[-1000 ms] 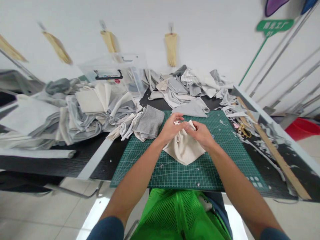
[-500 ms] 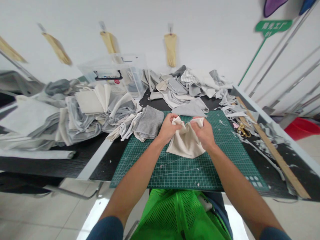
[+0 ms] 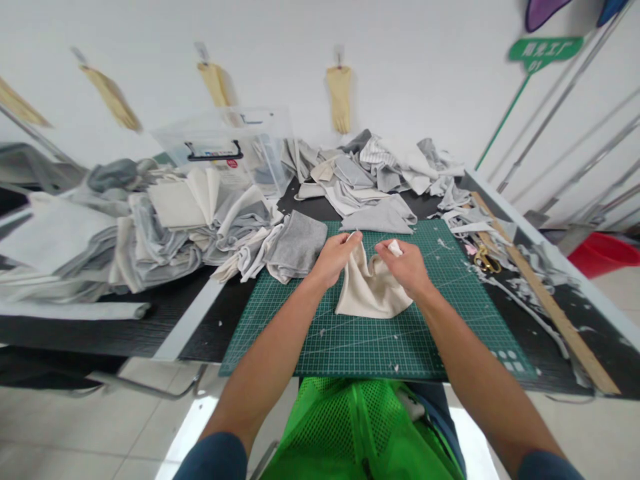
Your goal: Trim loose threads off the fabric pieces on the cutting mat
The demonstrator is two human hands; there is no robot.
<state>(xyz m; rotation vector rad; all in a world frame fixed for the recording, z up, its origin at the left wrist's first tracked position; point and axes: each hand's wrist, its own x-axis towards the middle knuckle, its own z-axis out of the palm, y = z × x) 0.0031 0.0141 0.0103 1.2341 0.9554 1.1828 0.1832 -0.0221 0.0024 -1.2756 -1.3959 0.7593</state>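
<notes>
A cream piece of fabric (image 3: pixel 373 293) hangs between my two hands over the green cutting mat (image 3: pixel 340 350), its upper edge sagging in the middle. My left hand (image 3: pixel 336 259) pinches its upper left corner. With curled fingers, my right hand (image 3: pixel 406 265) grips the upper right side, and a white bit of the cloth pokes out above the fist. The lower edge of the fabric reaches down to the mat. Just left of my left hand lies a folded grey cloth (image 3: pixel 299 245), partly on the mat.
Heaped fabric pieces (image 3: pixel 165 220) cover the left of the table; more scraps (image 3: pixel 370 173) lie at the back beside a clear plastic box (image 3: pixel 225 140). On the right are gold-handled scissors (image 3: pixel 486 260), a long wooden ruler (image 3: pixel 550 303) and trimmings. A red bucket (image 3: pixel 603 255) stands beyond the table.
The fabric's top edge is drawn into a deeper dip between my hands. My right hand has closed into a tighter fist, and my left hand has turned slightly.
</notes>
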